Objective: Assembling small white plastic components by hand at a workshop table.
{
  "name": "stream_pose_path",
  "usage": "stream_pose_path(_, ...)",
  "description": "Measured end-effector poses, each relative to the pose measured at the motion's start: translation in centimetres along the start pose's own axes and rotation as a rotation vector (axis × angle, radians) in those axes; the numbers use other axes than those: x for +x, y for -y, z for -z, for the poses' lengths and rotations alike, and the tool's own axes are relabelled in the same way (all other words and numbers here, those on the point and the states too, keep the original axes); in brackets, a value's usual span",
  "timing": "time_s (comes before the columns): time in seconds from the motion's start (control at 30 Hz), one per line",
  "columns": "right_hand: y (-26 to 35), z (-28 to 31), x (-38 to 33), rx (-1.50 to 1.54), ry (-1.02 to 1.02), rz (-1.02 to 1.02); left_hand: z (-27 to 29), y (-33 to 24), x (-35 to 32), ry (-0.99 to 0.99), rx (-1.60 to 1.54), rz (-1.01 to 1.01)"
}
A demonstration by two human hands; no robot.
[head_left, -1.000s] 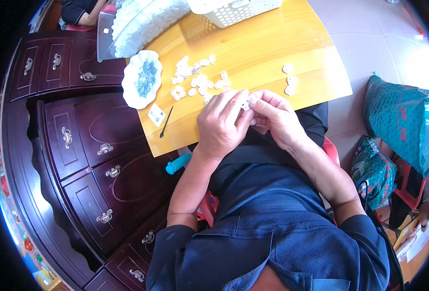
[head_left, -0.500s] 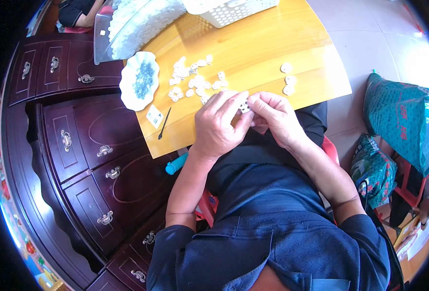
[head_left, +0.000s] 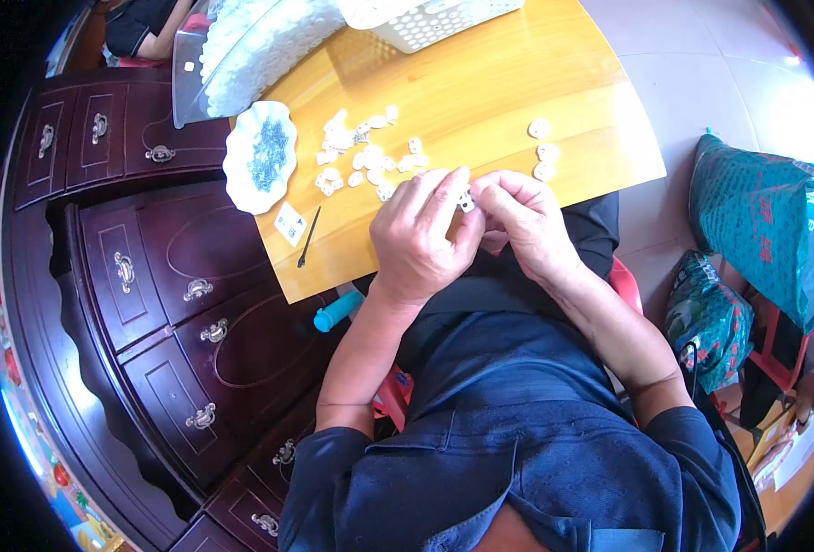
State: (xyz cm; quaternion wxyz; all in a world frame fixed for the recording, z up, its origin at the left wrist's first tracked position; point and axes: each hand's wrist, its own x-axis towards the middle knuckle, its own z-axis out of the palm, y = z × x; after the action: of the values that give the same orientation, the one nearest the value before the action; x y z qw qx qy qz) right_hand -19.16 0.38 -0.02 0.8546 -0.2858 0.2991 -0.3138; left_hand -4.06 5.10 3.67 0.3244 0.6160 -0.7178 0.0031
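I'm watching the left hand (head_left: 422, 230) pinching a small white dark-spotted piece (head_left: 467, 201) between thumb and fingers, while the right hand (head_left: 528, 225) is clamping its right edge. Both are holding it at the near edge of the desk (head_left: 462, 92). Beyond, loose white pieces (head_left: 336, 136) are lying scattered; three round ones (head_left: 543, 154) are sitting rightward. Leftward, I'm seeing a thin black tool (head_left: 309, 236), a card (head_left: 290, 224) and a scalloped white dish (head_left: 236, 166) holding bluish bits (head_left: 269, 155).
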Motion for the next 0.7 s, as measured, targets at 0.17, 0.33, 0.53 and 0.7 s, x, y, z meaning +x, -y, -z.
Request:
stream_pose_path(0.17,0.0,0.0,0.0,0.001,-0.005,0.011,-0.5,0.0,-0.3,-0.016,0.013,0.002)
stream_pose_path(0.33,0.0,0.0,0.0,0.009,0.001,0.016,-1.0,0.3,-0.3,-0.096,-0.110,0.022)
stream_pose_path(0.53,-0.1,0.5,0.2,0.061,0.015,-0.008,-0.5,0.3,-0.1,-0.022,-0.194,0.059)
stream_pose_path(0.7,0.0,0.4,0.3,0.013,0.047,-0.022,-0.3,0.1,-0.6,-0.005,-0.286,0.179)
